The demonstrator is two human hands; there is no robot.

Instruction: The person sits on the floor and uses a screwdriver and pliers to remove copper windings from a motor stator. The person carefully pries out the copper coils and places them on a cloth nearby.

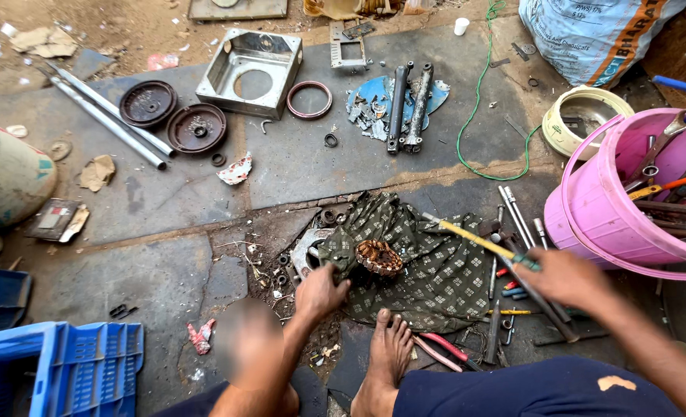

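The person sits on the floor (pixel 165 270) with a bare foot (pixel 389 347) stretched out in front. A green patterned cloth (pixel 428 270) is spread on the floor just past the foot. On the cloth lies a round motor part wound with copper wire (pixel 379 256).

The left hand (pixel 321 292) is curled shut on the near left edge of the cloth, just beside the copper part. It seems to pin the cloth, or something under it, so things do not slide. The right hand (pixel 567 278) is closed tight around a long tool with a yellow shaft (pixel 474 239). The tool slants up to the left, and its tip hangs over the cloth, near the copper part but not touching it.

It looks like the step in hand is work on the copper part: one hand steadies and the other brings the tool in. The next move would need the tip set down in the right spot on the part, with the left hand holding firm. The thin wires could get hurt by a rough poke, so a gentle touch would be wise.

More tools lie in a heap (pixel 513 232) under the right hand. A pink bucket (pixel 590 216) full of tools stands at the right. A blue crate (pixel 57 363) sits at the near left. Two dark round discs (pixel 173 116) and a square metal box (pixel 250 69) lie far off on the floor.
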